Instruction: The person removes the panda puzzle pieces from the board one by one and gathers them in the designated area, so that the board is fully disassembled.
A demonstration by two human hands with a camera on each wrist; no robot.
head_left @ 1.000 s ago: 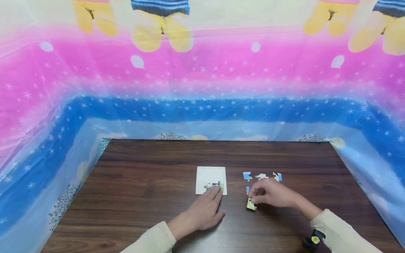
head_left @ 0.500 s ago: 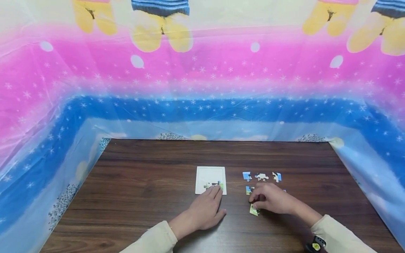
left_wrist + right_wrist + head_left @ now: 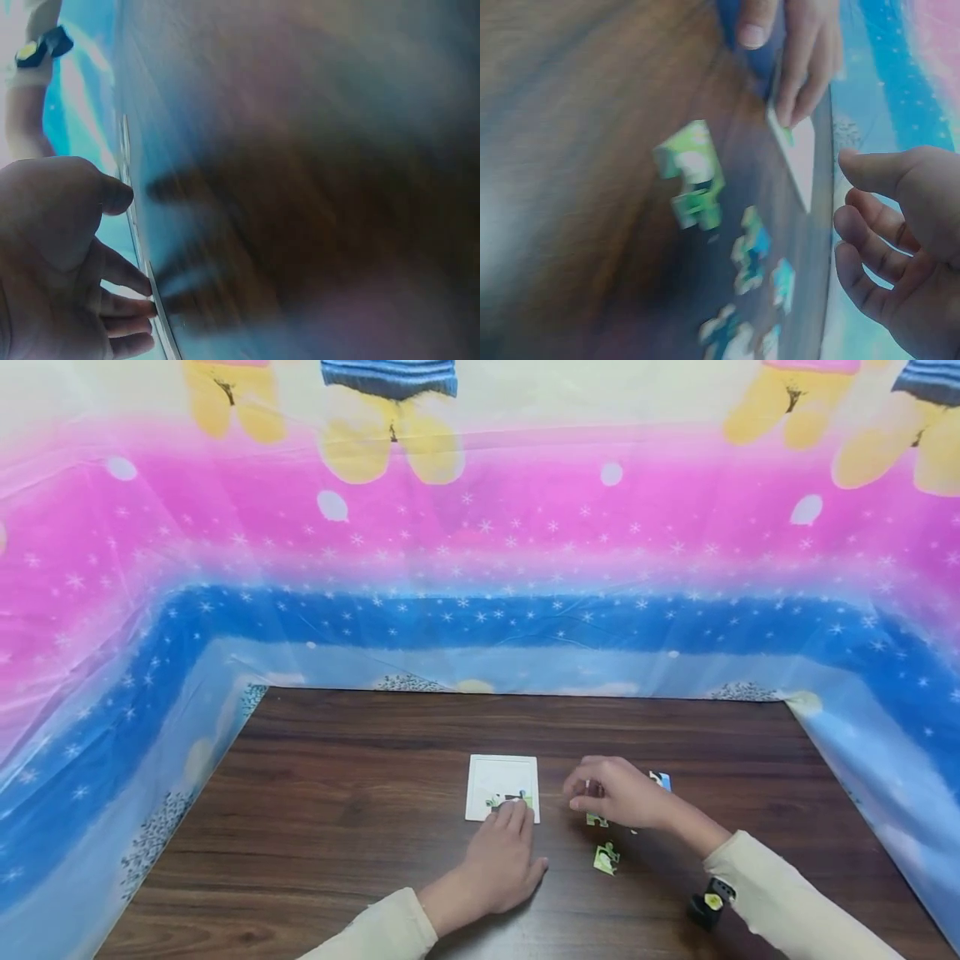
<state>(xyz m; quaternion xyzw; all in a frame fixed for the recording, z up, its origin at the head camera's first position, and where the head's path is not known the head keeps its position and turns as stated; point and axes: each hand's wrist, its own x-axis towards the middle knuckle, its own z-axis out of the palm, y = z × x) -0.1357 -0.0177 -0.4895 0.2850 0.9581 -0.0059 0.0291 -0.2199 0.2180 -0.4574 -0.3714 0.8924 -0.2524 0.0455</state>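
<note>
My left hand [image 3: 501,864] rests its straight fingers on the near edge of a white square puzzle tray [image 3: 491,772]. Fitted puzzle pieces [image 3: 517,797] show just beyond those fingertips; how many lie under them is hidden. Over the loose pieces hovers my right hand [image 3: 618,793], its fingers loosely bent and holding nothing. A green and white puzzle piece [image 3: 606,858] lies alone nearest me, and shows larger in the right wrist view as a green piece [image 3: 694,169]. Another green-edged piece [image 3: 597,819] peeks out below the right hand, and a blue-edged piece [image 3: 662,781] sits behind it.
Several loose pieces, blurred in the right wrist view, include a blue and green one [image 3: 750,251]. All lie on a dark wooden table [image 3: 360,743]. A patterned curtain [image 3: 480,618] hangs along its far edge. A watch-like band [image 3: 708,903] is on the right wrist.
My right hand has let go of the green and white piece, which slid slightly toward me. The hand then moved away over the farther pieces. The left hand keeps its place on the tray.
</note>
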